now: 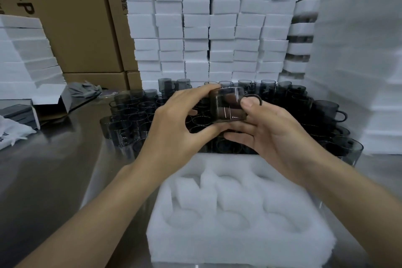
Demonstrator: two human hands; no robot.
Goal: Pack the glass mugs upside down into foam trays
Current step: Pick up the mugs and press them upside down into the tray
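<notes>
Wall of stacked foam trays [217, 28] fills the back, steel table [54, 169] below. A big batch of loose smoky mugs [134, 111] sits mid-table, unpacked. The front foam tray [239, 248] lies just before the batch and its pockets look empty, so this tray is not started. Left hand [174, 124] wraps the held mug [227, 104] from the left. Right hand [276, 132] pinches its handle, fingers under the base. The mug is in the air over the batch, seemingly rim-up. Flip and seating remain.
</notes>
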